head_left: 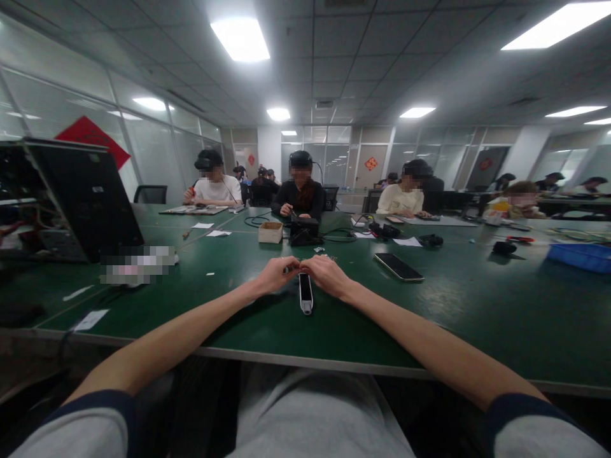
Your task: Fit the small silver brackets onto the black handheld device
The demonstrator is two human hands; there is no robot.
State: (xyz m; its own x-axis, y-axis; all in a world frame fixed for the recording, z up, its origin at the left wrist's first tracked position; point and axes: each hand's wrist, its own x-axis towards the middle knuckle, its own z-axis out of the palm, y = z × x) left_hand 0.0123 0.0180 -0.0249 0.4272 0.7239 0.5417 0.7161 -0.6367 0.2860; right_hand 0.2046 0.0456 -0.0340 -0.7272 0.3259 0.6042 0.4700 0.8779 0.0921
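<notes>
Head view: left hand and right hand, curled together beside slim device.

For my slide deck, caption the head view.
Left hand and right hand together by a slim device at a green table.

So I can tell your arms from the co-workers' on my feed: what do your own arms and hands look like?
The left sleeve and right sleeve are short, pale grey with wide dark navy cuffs. Below them the forearms are bare, with no watch or cable visible. The left hand and right hand are ungloved; finer details are too small to tell.
</notes>
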